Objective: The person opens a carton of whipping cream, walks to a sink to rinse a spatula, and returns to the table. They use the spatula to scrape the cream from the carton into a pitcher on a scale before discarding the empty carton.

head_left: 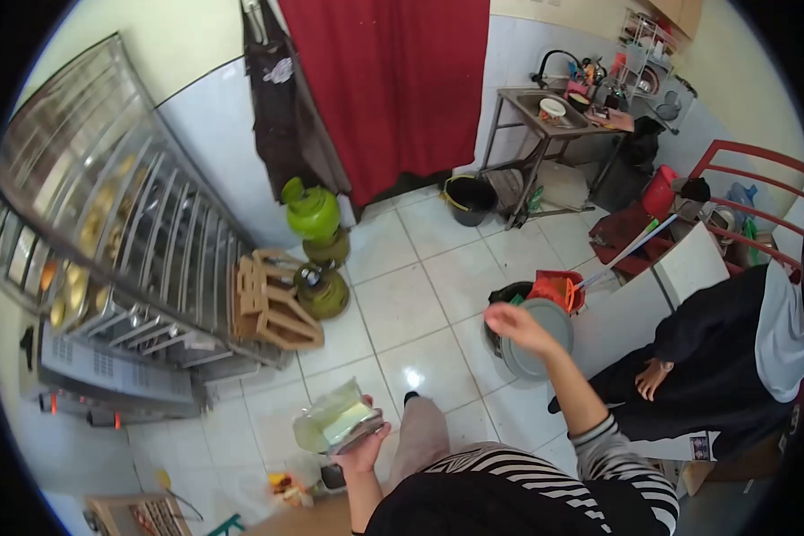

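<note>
My left hand [363, 451] is closed around a clear plastic package [338, 420] with pale yellow-green contents, held up over the tiled floor. What the contents are I cannot make out. My right hand [520, 329] is stretched out above a round grey lid [545, 344]. Its fingers curl downward and are mostly hidden from above, so whether it holds anything does not show. Beneath the lid, the dark edge of a bin [494, 335] shows, with an orange-red dustpan [558, 288] beside it.
A tall metal rack [143, 232] with trays stands left, near green gas cylinders [322, 290] and a wooden stand [272, 304]. Another person in dark clothes [724, 344] is close on the right. Farther back are a black bucket [470, 198] and a sink table [554, 121].
</note>
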A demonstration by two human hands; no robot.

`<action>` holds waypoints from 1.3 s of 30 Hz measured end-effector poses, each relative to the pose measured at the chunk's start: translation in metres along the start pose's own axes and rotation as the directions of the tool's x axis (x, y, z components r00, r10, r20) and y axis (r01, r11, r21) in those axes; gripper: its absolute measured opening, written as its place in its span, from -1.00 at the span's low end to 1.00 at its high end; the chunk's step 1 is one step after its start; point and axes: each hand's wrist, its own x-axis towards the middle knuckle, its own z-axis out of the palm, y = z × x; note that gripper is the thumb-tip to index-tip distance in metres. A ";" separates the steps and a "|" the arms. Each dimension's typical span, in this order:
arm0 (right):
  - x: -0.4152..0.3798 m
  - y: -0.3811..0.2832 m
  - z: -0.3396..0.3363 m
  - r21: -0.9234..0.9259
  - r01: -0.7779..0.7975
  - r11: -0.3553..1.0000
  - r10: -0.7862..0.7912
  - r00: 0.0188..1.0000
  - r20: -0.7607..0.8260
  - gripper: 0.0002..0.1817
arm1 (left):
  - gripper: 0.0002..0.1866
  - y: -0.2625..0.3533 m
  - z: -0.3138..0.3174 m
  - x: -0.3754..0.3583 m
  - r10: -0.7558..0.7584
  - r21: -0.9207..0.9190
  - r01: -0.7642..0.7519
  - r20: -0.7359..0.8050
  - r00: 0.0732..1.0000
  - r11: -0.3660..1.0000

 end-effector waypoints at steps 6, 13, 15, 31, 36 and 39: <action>-0.093 0.129 -0.024 0.683 -0.499 0.534 0.832 0.452 -0.320 -0.34 | -0.20 0.056 0.011 0.136 -0.141 0.253 0.159 -0.090 0.986 0.954; 0.021 0.018 -0.059 0.593 -0.125 0.796 0.475 0.736 -0.482 -0.30 | 0.01 -0.011 0.020 0.342 -0.626 0.529 0.583 -0.120 0.771 0.616; 0.079 -0.014 -0.072 0.461 -0.004 0.887 0.226 0.875 -0.429 -0.26 | 0.01 -0.037 0.021 0.383 -0.676 0.564 0.599 -0.096 0.731 0.568; 0.363 -0.028 -0.227 0.407 -0.111 0.907 0.101 0.994 0.046 0.20 | 0.08 -0.104 -0.007 0.649 -0.740 0.415 0.716 -0.137 0.659 0.561; 0.425 -0.041 -0.289 0.346 -0.154 0.925 0.157 0.987 0.019 0.19 | 0.10 -0.130 -0.003 0.763 -0.797 0.449 0.737 -0.082 0.598 0.506; 0.442 -0.039 -0.330 0.330 -0.157 0.931 0.176 0.984 -0.031 0.18 | 0.10 -0.155 -0.009 0.813 -0.864 0.403 0.815 -0.103 0.494 0.418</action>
